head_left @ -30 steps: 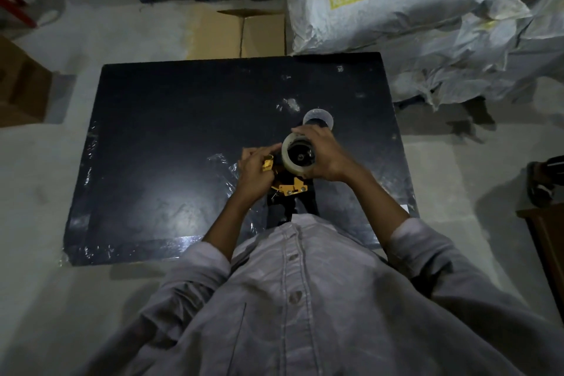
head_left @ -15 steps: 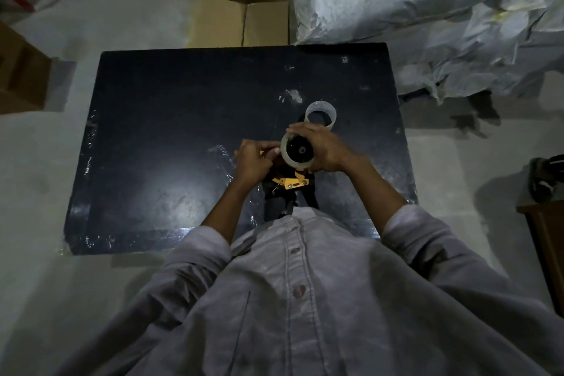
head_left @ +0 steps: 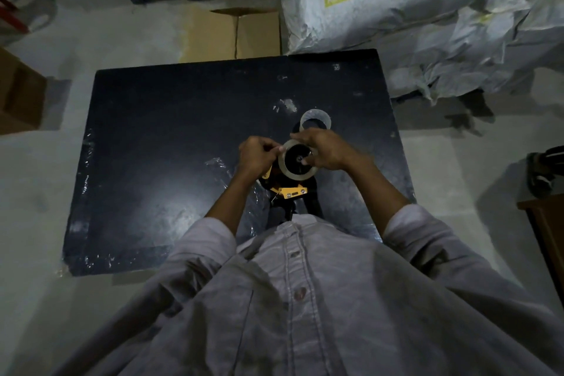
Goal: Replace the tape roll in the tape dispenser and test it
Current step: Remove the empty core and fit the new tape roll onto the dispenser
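Step in hand, as I judge it: finding and lifting the free end of the new tape roll (head_left: pixel 295 161), which already sits on the hub of the tape dispenser (head_left: pixel 288 191).

Technique notes for doing this well:
- steady the roll so it cannot spin while I pick at the edge
- lift the end squarely, not at a corner, or clear film will likely split into a sliver
- draw it toward the yellow bracket side, sticky face kept off my fingers, then feed it through to the blade
- only then pull a length to test the cut

My right hand (head_left: pixel 325 150) drapes over the far and right side of the roll, fingers curled onto its rim, thumb near the dark hub; it grips the roll. My left hand (head_left: pixel 258 154) is closed in a pinch, fingertips (head_left: pixel 279 149) touching the roll's left edge. Whether a tape end is actually caught in the pinch I cannot tell: the film is clear and the light dim.

Position: roll and dispenser lie between both hands, over the near-centre of the black table (head_left: pixel 158 143), close to my chest. The dispenser's handle runs back toward me, partly hidden by my shirt. A second ring, likely the spent core (head_left: pixel 315 118), lies flat just beyond my right hand
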Tool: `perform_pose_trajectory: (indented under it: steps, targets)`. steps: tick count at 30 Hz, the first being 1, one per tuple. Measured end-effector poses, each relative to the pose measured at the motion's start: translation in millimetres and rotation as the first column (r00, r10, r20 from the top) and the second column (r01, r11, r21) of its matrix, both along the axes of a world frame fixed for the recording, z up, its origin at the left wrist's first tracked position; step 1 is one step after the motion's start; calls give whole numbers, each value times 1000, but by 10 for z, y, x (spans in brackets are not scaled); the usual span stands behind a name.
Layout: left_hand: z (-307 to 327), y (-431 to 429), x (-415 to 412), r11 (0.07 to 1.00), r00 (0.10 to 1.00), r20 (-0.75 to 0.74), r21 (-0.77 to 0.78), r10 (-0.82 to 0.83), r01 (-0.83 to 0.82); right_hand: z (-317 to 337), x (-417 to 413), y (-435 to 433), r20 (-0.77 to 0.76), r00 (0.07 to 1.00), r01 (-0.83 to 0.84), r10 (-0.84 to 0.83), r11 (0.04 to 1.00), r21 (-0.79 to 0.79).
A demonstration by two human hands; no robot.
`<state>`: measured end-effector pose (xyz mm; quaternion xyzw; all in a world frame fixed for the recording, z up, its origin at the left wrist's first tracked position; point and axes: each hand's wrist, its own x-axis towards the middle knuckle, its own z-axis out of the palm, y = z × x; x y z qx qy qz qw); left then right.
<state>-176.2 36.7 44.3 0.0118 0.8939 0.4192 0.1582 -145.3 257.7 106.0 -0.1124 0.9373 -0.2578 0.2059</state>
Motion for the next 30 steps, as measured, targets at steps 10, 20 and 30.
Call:
perform_pose_trajectory:
  steps: [10,20,30]
  targets:
    - [-395,-87,-57,996,994,-79,-64,-73,68,-433,258,-121,-23,907,393,-420,867,-305]
    - [-67,-26,-103,971,918,381,239,-108,15,-837,237,-61,398,661,748,-637,519,-413]
    - [-152,6,-241,981,905,393,162,-161,105,-883,206,122,606,488,873,-628,338,-353]
